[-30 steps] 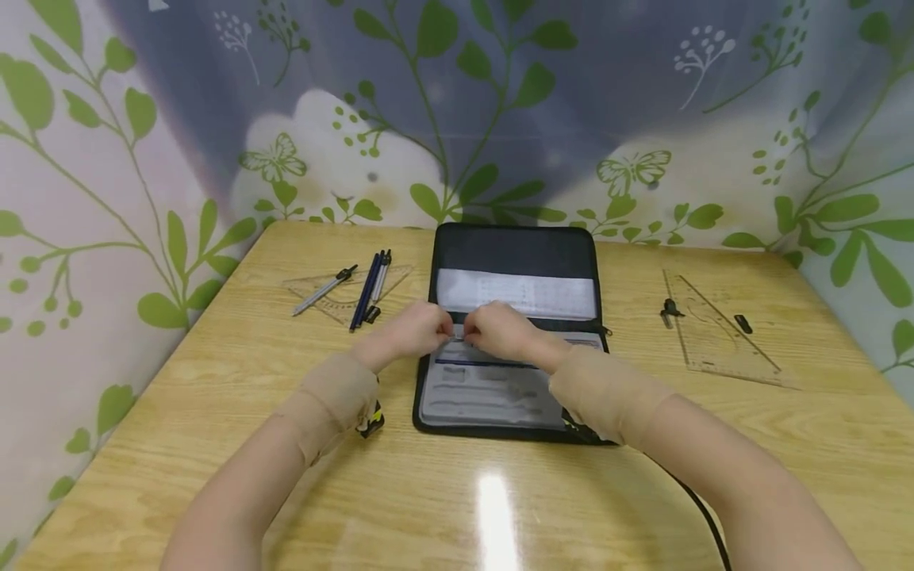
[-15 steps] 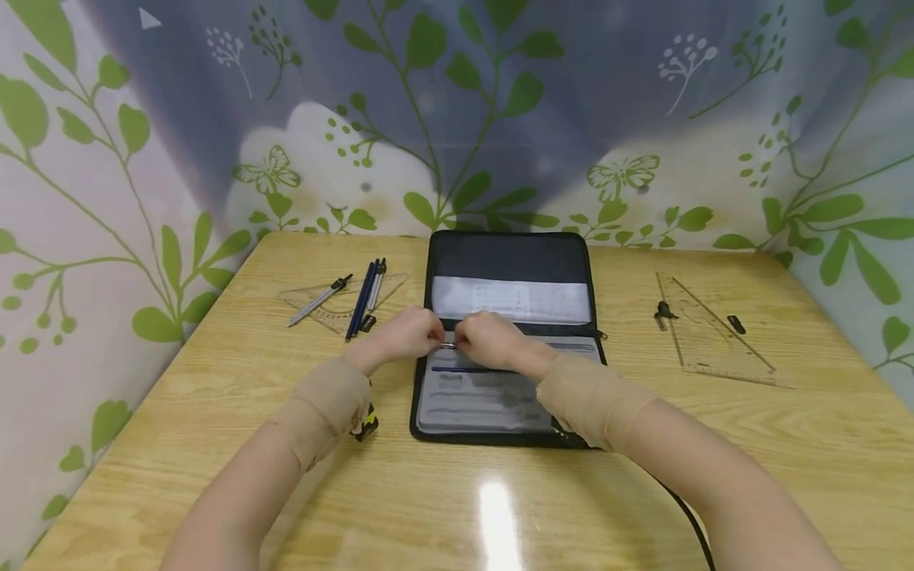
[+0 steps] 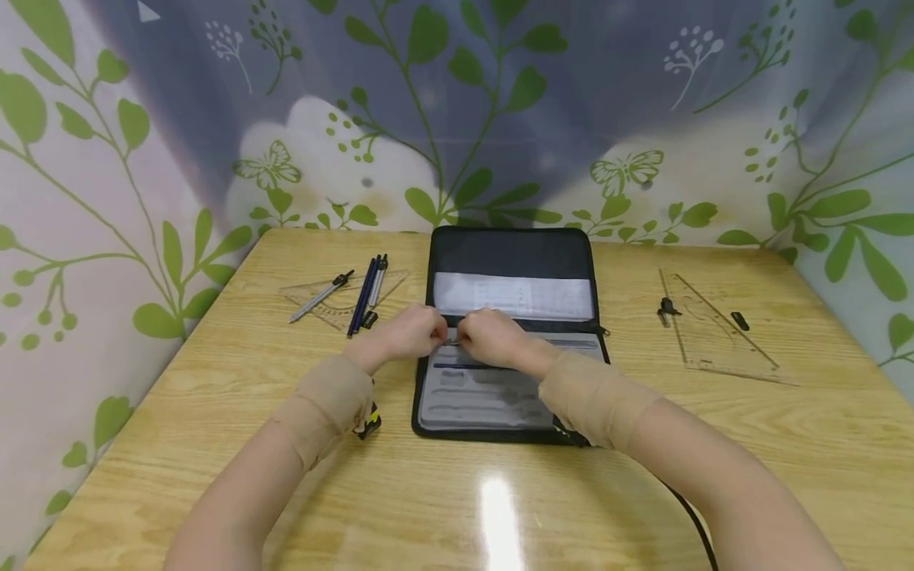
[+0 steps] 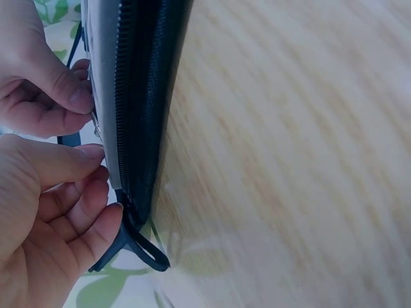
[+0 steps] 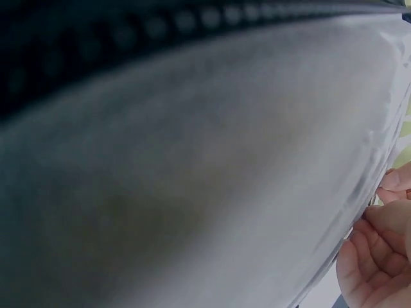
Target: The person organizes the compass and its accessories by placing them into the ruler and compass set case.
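Observation:
An unzipped black case (image 3: 500, 435) lies spread on the table, its grey tray (image 3: 485, 404) nearer the person. At the tray's upper left, my left hand (image 3: 414, 331) and my right hand (image 3: 493, 337) pinch a small metallic piece (image 3: 452, 342) between them, a short gap apart. The left wrist view shows my left hand (image 4: 58, 205) with thumb and curled fingers at the tray's edge, beside my right hand (image 4: 45, 90). Fingertips partly cover the piece. A dark blue rod (image 3: 464, 365) lies in a slot below the hands.
On the left are a compass (image 3: 319, 297), dark blue pencils (image 3: 362, 297) and a clear protractor (image 3: 336, 316). To the right lie a clear set square (image 3: 685, 341), a black compass attachment (image 3: 667, 308) and a small black piece (image 3: 740, 321). A black cable (image 3: 689, 511) runs under the right forearm.
Both hands have stayed at the tray's upper left, with the metallic piece between them; their fingers have shifted only slightly. The whole view has moved a little.

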The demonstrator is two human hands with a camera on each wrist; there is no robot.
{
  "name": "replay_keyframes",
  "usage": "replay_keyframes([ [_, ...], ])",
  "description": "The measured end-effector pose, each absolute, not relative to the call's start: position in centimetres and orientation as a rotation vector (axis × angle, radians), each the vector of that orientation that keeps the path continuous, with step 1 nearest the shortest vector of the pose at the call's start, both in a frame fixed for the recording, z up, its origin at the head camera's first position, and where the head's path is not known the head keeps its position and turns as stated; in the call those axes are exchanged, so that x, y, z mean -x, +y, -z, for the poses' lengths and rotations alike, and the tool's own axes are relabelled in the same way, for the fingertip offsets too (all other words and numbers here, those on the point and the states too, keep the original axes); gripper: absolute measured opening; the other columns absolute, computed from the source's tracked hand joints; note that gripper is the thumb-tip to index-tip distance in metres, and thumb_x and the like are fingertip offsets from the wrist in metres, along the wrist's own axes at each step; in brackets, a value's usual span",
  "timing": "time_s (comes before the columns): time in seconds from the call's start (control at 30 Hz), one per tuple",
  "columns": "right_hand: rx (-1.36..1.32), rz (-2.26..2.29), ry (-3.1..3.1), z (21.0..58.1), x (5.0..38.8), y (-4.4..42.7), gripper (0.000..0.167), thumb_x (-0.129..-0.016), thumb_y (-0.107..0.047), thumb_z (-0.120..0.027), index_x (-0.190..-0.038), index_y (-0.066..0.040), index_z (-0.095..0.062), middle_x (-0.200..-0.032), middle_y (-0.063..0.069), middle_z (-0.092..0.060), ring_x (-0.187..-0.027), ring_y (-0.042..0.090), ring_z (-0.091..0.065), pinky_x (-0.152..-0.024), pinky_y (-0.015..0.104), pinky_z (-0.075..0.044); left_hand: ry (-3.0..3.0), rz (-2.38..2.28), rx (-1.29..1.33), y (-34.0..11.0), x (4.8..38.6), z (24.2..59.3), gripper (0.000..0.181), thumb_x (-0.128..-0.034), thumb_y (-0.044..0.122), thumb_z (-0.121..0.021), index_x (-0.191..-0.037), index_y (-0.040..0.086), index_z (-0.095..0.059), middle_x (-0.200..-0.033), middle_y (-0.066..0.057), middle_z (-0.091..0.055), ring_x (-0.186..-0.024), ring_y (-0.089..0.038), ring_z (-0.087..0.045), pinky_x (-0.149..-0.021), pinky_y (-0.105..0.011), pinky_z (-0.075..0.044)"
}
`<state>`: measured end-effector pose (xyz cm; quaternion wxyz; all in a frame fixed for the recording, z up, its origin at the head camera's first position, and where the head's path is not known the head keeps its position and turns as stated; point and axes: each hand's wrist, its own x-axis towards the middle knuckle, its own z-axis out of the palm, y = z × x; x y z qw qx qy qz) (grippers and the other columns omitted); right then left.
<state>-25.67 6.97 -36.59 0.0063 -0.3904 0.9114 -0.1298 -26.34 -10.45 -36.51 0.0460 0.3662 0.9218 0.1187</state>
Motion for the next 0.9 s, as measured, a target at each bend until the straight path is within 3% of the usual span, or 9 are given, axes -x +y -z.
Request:
replay_keyframes([
  [0.3, 1.27, 0.443, 2.826, 36.7, 25.5, 7.2, 0.028, -0.083, 0.003, -0.057, -0.059, -0.011, -0.054, -0.053, -0.004, -0.036, -0.049, 0.009, -0.026, -0.05, 0.021, -0.025, 2.817, -0.373, -1.124, -10.4, 26.1, 36.4, 0.013, -0.0837, 0.001, -0.058, -0.087, 0.003, -0.071, -0.087, -0.009, -0.067, -0.081, -0.021, -0.062, -0.072, -0.031, -0.049],
  [0.57, 1.532, 0.34, 2.855, 36.7, 24.7, 7.9, 0.015, -0.083, 0.0, -0.06, -0.073, -0.005, -0.07, -0.06, 0.001, -0.05, -0.054, 0.01, -0.042, -0.052, 0.026, -0.039, 2.818, -0.369, -1.192, -10.8, 25.8, 36.6, 0.013, -0.0833, 0.001, -0.061, -0.089, 0.001, -0.073, -0.087, -0.01, -0.066, -0.083, -0.023, -0.062, -0.074, -0.032, -0.05],
  [0.9, 1.638, 0.219, 2.82, 36.6, 24.3, 8.3, 0.015, -0.086, -0.005, -0.059, -0.074, -0.006, -0.068, -0.068, 0.002, -0.048, -0.056, 0.013, -0.042, -0.053, 0.026, -0.039, 2.808, -0.292, -1.344, -10.9, 25.3, 36.7, 0.017, -0.084, -0.002, -0.057, -0.084, 0.004, -0.074, -0.077, -0.006, -0.059, -0.071, -0.018, -0.056, -0.064, -0.028, -0.047],
])
